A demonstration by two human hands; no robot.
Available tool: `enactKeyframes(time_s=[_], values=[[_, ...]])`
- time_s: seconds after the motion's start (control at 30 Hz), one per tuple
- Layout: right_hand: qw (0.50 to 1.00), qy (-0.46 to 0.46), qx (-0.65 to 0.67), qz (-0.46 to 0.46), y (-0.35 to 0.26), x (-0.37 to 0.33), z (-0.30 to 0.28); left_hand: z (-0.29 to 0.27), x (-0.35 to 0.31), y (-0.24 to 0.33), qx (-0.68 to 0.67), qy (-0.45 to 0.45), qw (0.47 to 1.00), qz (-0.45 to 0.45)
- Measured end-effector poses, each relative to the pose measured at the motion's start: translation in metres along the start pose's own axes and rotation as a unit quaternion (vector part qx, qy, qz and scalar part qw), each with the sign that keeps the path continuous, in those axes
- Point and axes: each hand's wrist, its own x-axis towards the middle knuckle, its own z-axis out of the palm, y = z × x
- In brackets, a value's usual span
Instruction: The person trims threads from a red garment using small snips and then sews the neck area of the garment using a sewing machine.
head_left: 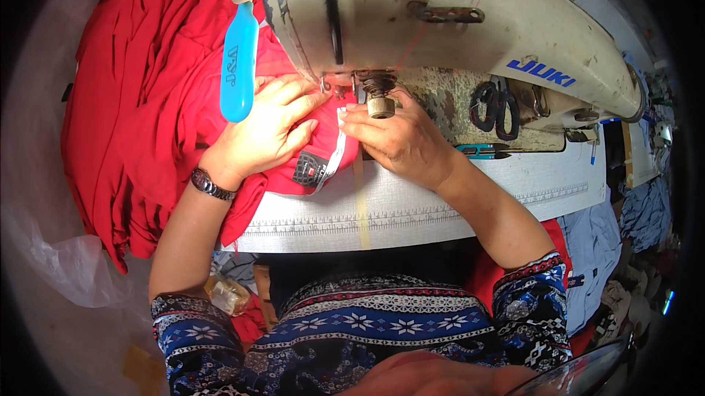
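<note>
**Red garment and label under the needle**

Right at the centre of the frame, the red garment [220, 139] lies under the head of the cream sewing machine [440, 21], with a white tape strip [336, 153] and a small dark label [308, 170] at its edge, just below the needle area. The left hand [268, 131] lies flat on the cloth with fingers spread, pressing it down to the left of the needle. The right hand [396, 139] pinches the top of the white strip with its fingertips, just beside the presser foot.

To do this well, it seems wise to keep the strip's edge lined up with the fabric edge, keep the cloth taut without stretching it, and hold the fingertips clear of the needle.

A blue plastic tag [239, 58] hangs at the upper left. Black scissors [496, 106] rest on the machine bed at the right. The pale tabletop [440, 205] carries printed ruler markings, and more red cloth is piled at the left.
</note>
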Motion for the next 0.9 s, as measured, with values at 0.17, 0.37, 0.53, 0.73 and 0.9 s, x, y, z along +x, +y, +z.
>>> enactKeyframes(time_s=[0.17,0.37,0.53,0.73,0.9], values=[[1.0,0.002,-0.01,0.002,0.002,-0.001,0.001,0.0,0.001,0.001,0.027,-0.003,1.0,0.003],[1.0,0.013,-0.019,0.01,0.003,-0.001,0.0,-0.004,0.005,0.005,0.022,-0.023,0.999,-0.018],[1.0,0.019,-0.016,0.012,0.002,0.002,0.0,0.002,0.0,0.004,0.042,-0.018,0.999,-0.027],[1.0,0.02,-0.006,0.006,0.003,0.003,-0.002,-0.004,-0.008,0.009,0.017,0.043,0.999,-0.026],[1.0,0.003,0.016,0.025,0.003,-0.002,-0.005,-0.012,-0.027,0.038,-0.17,0.202,0.956,-0.125]])
